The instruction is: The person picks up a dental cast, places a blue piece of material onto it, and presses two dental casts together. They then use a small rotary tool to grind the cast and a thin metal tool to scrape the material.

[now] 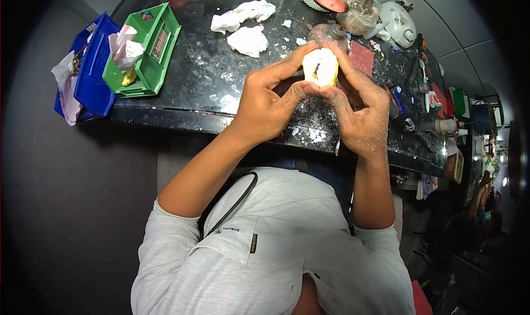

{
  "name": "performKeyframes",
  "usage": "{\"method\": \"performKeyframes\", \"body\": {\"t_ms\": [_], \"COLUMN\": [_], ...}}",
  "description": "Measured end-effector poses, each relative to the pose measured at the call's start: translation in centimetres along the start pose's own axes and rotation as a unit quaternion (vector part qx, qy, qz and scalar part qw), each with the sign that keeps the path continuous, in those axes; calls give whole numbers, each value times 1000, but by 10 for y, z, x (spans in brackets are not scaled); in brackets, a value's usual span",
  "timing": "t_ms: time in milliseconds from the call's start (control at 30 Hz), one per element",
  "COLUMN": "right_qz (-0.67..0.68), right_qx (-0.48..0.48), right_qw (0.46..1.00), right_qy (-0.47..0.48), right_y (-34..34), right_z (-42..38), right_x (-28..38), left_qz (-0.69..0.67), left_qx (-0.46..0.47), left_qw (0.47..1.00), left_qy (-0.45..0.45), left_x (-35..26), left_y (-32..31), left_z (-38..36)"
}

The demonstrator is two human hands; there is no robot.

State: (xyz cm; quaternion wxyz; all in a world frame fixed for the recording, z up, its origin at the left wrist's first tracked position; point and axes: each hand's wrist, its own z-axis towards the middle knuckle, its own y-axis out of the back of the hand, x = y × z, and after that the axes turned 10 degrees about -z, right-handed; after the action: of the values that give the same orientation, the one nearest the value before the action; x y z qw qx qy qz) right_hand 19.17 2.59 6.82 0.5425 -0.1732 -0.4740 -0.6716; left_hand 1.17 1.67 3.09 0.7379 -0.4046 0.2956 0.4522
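Observation:
Between both hands, above the front part of the black table, is a small rounded yellow-and-white piece [329, 67], brightly lit, with a dark gap in its middle. Its exact kind cannot be made out in the glare. My left hand [270, 100] grips its left side with fingers and thumb. On the opposite side my right hand [361, 102], dusted with white powder, closes on it too. Both thumbs meet at its lower edge. Just beyond the fingers stands a rounded pinkish bottle [327, 32] with a grey cap. A dull red square sheet [361, 58] lies right of it.
Crumpled white tissues [247, 41] lie on the black table [193, 67], amid white chips and powder. Left are a green bin [160, 67] and a blue bin [95, 80] holding papers. A white rounded device [398, 23] sits back right; small tools line the right edge.

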Motion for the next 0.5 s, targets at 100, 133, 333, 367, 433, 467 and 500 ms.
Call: {"method": "performKeyframes", "body": {"t_ms": [100, 133, 333, 367, 433, 467, 500], "right_qz": [-20, -19, -9, -46, -82, -74, -67], "right_qx": [4, 4, -2, 7, 17, 17, 16], "right_qw": [1000, 1000, 1000, 998, 995, 996, 996], "right_qy": [-1, 0, 0, 30, 59, 53, 48], "right_y": [-1, -1, -1, 2, 4, 4, 3], "right_z": [-2, -3, -2, -1, 0, 0, -1], "right_x": [2, 1, 5, 5, 5, 5, 5], "left_qz": [1, 1, -11, -11, -6, -6, 15], "left_qx": [8, 5, -4, -3, -12, -12, -4], "left_qw": [1000, 1000, 999, 999, 999, 999, 999], "left_qy": [3, -3, -35, -35, -38, -37, -48], "left_x": [0, 0, -1, 0, 2, 3, 4], "left_y": [1, 2, -2, -2, 0, 1, 3], "left_z": [1, 2, 2, 2, 0, 0, 1]}}
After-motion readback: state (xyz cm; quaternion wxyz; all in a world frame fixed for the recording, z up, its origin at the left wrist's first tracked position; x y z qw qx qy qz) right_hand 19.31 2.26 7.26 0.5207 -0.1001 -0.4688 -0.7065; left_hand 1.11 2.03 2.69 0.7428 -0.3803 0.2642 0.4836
